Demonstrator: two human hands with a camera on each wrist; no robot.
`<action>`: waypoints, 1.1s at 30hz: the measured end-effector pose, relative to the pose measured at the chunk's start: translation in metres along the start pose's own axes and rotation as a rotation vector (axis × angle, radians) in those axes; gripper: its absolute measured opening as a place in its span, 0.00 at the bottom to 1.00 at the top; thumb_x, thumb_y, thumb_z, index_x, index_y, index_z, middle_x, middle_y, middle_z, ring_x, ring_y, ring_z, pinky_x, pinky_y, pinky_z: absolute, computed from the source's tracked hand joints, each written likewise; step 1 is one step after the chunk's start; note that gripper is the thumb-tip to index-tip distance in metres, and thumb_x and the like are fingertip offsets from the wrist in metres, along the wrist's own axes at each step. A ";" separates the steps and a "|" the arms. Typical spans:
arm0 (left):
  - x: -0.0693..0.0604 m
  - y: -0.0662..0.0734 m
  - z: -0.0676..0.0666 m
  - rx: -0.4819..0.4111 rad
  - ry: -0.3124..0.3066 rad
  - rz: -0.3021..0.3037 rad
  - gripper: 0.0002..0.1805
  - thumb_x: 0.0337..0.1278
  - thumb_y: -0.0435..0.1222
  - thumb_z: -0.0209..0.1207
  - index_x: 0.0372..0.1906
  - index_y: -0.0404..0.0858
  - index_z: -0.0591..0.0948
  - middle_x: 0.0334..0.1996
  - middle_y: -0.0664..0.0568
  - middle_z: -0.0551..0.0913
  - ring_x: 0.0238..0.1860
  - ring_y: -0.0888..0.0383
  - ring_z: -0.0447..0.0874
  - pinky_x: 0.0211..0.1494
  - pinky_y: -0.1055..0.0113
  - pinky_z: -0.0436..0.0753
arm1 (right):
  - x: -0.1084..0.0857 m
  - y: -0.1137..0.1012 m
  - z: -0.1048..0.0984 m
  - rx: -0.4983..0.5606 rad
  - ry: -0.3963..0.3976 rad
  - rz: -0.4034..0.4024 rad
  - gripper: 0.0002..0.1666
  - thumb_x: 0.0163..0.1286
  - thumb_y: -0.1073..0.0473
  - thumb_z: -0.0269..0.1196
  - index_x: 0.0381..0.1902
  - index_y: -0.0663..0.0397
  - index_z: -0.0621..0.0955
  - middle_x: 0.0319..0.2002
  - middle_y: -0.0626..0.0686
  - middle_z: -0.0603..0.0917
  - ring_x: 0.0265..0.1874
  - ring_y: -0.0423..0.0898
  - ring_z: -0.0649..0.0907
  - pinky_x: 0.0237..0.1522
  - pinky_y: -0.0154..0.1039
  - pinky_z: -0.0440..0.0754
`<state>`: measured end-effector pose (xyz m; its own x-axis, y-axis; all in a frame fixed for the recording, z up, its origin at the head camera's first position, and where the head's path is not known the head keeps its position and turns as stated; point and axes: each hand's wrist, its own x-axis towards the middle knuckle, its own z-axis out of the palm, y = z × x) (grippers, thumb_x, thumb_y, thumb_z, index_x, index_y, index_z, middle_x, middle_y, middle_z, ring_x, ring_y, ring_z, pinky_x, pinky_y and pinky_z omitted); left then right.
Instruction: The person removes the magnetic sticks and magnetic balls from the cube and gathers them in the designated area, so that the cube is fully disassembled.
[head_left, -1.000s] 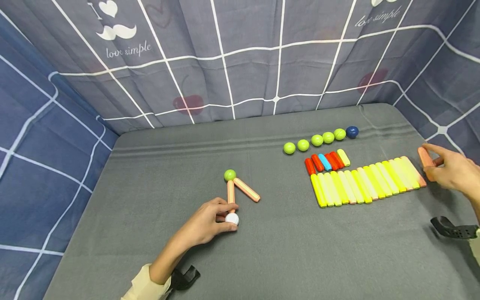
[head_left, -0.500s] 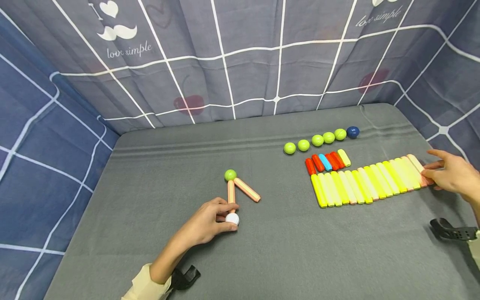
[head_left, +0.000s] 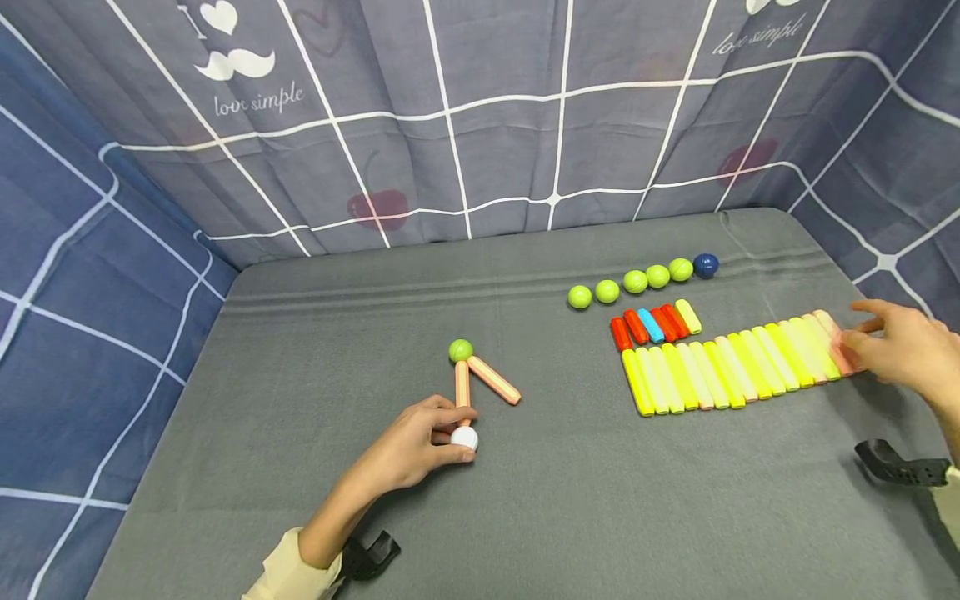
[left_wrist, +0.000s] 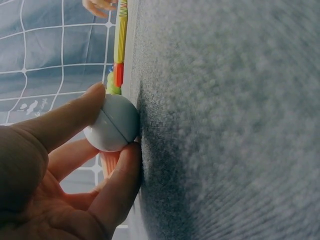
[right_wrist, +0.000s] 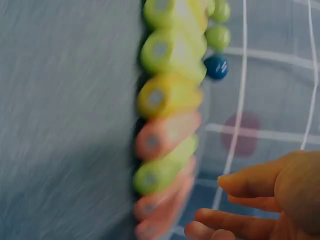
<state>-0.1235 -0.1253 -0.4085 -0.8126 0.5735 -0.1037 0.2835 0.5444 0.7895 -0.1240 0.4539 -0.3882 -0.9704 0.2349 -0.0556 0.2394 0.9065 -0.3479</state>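
My left hand (head_left: pixel 416 442) pinches a white ball (left_wrist: pixel 114 122) between thumb and fingers, low on the grey cloth. Against that ball stands the end of a pale orange stick (head_left: pixel 462 383), whose far end meets a green ball (head_left: pixel 461 351). From the same green ball a second orange stick (head_left: pixel 494 380) slants to the right. Far right, my right hand (head_left: pixel 903 346) hovers by the end of a row of yellow and orange sticks (head_left: pixel 720 367). In the right wrist view its fingers (right_wrist: pixel 250 182) are spread apart, holding nothing, and the sticks show grey discs in their ends.
Behind the long row lie short red, blue and yellow sticks (head_left: pixel 648 324). Farther back is a line of green balls (head_left: pixel 635 282) ending in a dark blue ball (head_left: pixel 706 266). Checked curtains (head_left: pixel 495 150) enclose the back and sides of the grey table (head_left: pixel 570 500).
My right hand has set an orange stick at the right end of the long row and let go of it. The left hand stays still on the white ball.
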 end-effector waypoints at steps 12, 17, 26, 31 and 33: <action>0.000 -0.001 0.001 0.003 0.003 0.013 0.27 0.52 0.34 0.72 0.59 0.34 0.81 0.46 0.50 0.79 0.44 0.58 0.80 0.48 0.67 0.82 | -0.026 -0.142 0.047 0.131 0.088 -0.514 0.17 0.61 0.66 0.67 0.49 0.64 0.83 0.37 0.58 0.86 0.31 0.50 0.84 0.31 0.47 0.76; 0.001 -0.001 0.001 0.003 0.005 0.024 0.27 0.51 0.34 0.72 0.58 0.34 0.82 0.46 0.50 0.79 0.43 0.58 0.80 0.47 0.67 0.82 | -0.041 -0.206 0.076 0.269 -0.028 -0.654 0.14 0.61 0.67 0.69 0.47 0.59 0.85 0.39 0.52 0.86 0.31 0.41 0.83 0.36 0.45 0.79; 0.003 -0.001 0.002 -0.010 -0.005 0.017 0.27 0.52 0.33 0.72 0.59 0.33 0.81 0.46 0.50 0.78 0.44 0.57 0.80 0.48 0.69 0.81 | -0.048 -0.283 0.124 0.283 -0.222 -0.830 0.20 0.65 0.60 0.69 0.55 0.55 0.82 0.45 0.49 0.83 0.37 0.42 0.81 0.40 0.42 0.79; 0.001 0.000 0.001 0.001 -0.008 0.006 0.28 0.52 0.35 0.72 0.59 0.33 0.81 0.45 0.50 0.78 0.44 0.56 0.80 0.47 0.67 0.82 | -0.039 -0.308 0.140 0.304 -0.253 -0.836 0.19 0.66 0.61 0.68 0.55 0.54 0.82 0.41 0.47 0.84 0.34 0.42 0.80 0.37 0.40 0.78; 0.001 0.000 0.000 0.004 -0.009 0.004 0.28 0.52 0.36 0.72 0.59 0.33 0.81 0.45 0.50 0.78 0.44 0.56 0.80 0.47 0.66 0.82 | -0.037 -0.313 0.144 0.311 -0.257 -0.808 0.19 0.65 0.61 0.69 0.55 0.55 0.82 0.36 0.45 0.84 0.31 0.41 0.79 0.33 0.38 0.76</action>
<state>-0.1241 -0.1250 -0.4085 -0.8069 0.5810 -0.1060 0.2887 0.5446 0.7875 -0.1679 0.1108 -0.4117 -0.8251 -0.5518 0.1217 -0.5017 0.6164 -0.6068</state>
